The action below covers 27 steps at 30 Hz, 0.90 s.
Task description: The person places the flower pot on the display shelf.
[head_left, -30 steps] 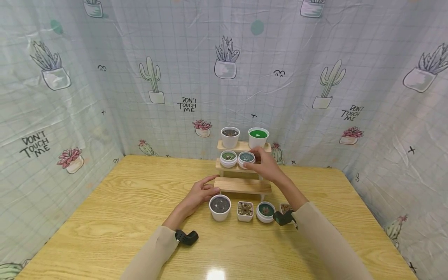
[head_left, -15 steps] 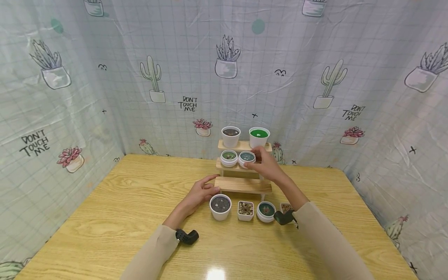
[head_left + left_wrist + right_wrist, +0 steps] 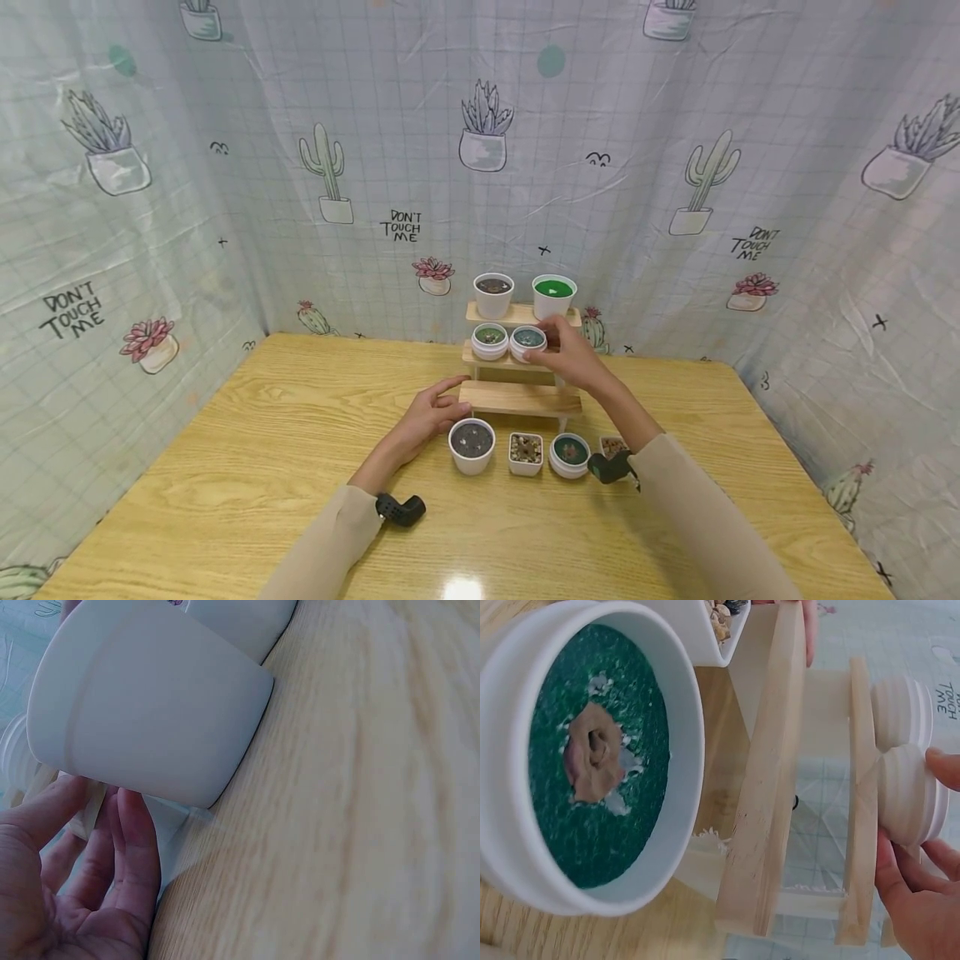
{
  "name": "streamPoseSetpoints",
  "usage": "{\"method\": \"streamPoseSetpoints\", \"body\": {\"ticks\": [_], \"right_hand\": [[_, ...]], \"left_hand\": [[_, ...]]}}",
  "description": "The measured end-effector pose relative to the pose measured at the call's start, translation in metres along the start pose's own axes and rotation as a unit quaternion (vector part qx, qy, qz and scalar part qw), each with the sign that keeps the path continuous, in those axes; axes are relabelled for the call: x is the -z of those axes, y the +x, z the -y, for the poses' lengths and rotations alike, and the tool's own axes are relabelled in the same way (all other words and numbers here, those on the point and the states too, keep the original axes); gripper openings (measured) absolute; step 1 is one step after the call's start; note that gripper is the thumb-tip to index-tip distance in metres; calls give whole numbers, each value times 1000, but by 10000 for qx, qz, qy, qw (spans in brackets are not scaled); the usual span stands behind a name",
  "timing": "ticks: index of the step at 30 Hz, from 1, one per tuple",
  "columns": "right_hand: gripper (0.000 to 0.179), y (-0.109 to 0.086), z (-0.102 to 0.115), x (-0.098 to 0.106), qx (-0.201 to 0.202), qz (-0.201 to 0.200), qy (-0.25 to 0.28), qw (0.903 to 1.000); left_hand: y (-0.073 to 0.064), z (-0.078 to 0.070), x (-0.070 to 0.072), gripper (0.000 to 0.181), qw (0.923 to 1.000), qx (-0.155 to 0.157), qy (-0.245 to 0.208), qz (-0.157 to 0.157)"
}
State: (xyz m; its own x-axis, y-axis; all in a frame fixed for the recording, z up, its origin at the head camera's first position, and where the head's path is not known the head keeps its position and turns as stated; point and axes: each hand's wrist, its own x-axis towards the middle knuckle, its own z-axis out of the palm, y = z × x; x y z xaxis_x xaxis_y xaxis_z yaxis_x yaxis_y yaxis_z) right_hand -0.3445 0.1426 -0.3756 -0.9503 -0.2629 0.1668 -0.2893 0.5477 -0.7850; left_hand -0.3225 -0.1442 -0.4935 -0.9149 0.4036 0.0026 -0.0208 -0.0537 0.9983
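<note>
A three-step wooden plant stand (image 3: 521,398) stands at the back of the table. My left hand (image 3: 431,419) pinches the left end of its lowest step, thumb and fingers curled about the wood in the left wrist view. On the middle step, my right hand (image 3: 567,357) grips a round white pot (image 3: 528,342) with a blue-green surface. In the right wrist view that pot (image 3: 909,795) rests on the step, fingers around its side. Touching or nearly touching it is another round white pot (image 3: 490,342) with a green surface.
On the top step stand a pot with dark filling (image 3: 492,297) and one with bright green filling (image 3: 553,298). Before the stand are a grey-filled pot (image 3: 472,447), a square pebble pot (image 3: 525,454), a dark green one (image 3: 569,456) and a partly hidden square pot (image 3: 612,446).
</note>
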Motion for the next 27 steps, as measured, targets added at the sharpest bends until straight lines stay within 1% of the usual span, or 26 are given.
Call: {"method": "streamPoseSetpoints", "body": {"ticks": [5, 10, 18, 27], "right_hand": [[68, -6, -4, 6, -2, 61, 187, 9998], [71, -14, -8, 16, 38, 168, 385, 9991], [71, -31, -10, 38, -10, 252, 291, 9993], [69, -57, -14, 54, 154, 317, 321, 9989]], "left_hand": [[0, 1, -1, 66, 10000, 16, -5, -22], [-1, 2, -1, 66, 10000, 23, -10, -36], [-3, 0, -2, 66, 10000, 3, -42, -61], [-3, -1, -2, 67, 10000, -15, -38, -19]]}}
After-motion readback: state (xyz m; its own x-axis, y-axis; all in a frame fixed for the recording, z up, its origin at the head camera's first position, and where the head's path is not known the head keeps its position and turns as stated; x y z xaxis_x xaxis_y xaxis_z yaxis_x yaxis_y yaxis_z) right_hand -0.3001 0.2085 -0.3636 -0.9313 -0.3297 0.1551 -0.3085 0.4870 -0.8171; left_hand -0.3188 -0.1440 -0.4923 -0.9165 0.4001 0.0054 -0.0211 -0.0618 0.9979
